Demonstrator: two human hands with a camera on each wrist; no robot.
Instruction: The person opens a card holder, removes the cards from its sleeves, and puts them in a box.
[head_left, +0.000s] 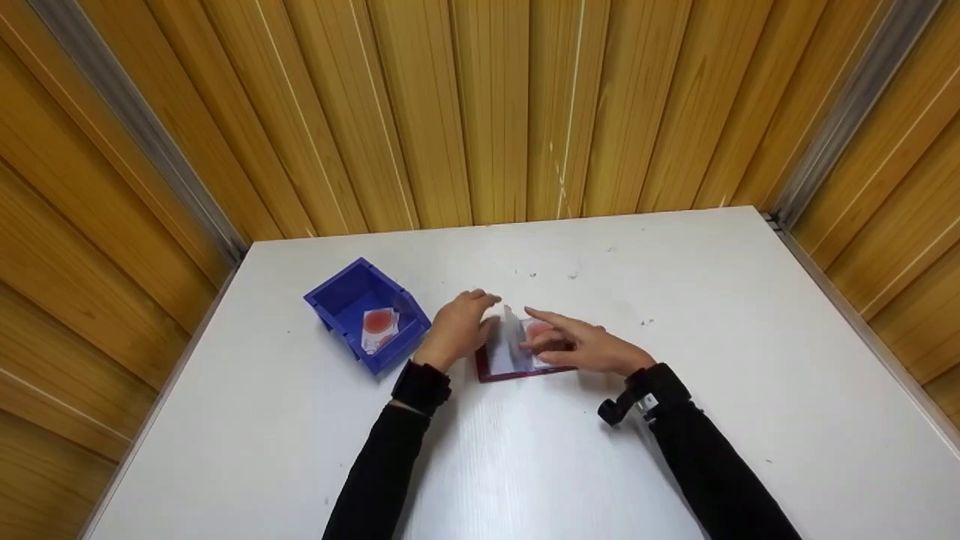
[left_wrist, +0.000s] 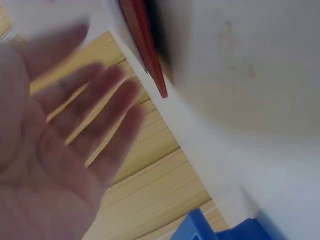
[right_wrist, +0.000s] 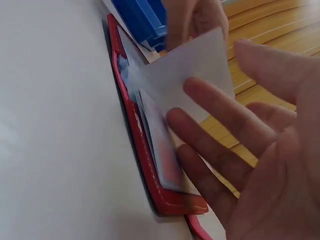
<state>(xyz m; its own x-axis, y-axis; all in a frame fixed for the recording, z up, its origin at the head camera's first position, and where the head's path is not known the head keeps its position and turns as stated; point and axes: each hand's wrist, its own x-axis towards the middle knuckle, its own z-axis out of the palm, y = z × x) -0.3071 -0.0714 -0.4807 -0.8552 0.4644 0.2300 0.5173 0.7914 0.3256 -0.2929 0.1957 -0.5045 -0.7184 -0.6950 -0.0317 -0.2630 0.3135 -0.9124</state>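
A red card holder [right_wrist: 150, 185] with clear plastic sleeves lies spread open on the white table, between the two hands. One translucent sleeve page [right_wrist: 197, 62] stands upright at its middle. Cards with red print [right_wrist: 165, 155] show in the sleeves on the right side. My left hand [head_left: 459, 326] is just left of the raised page, fingers extended and holding nothing; its palm and spread fingers show in the left wrist view. My right hand [head_left: 592, 349] hovers over the right side of the holder, its loosely extended fingertips right at the raised page and the sleeves.
To the left of the hands, a blue plastic bin [head_left: 349, 289] sits angled on the white table [head_left: 255, 420]. Inside it lies a white card with a red circle [head_left: 379, 324]. Yellow wood-look panels [head_left: 487, 112] stand behind the table and at both sides.
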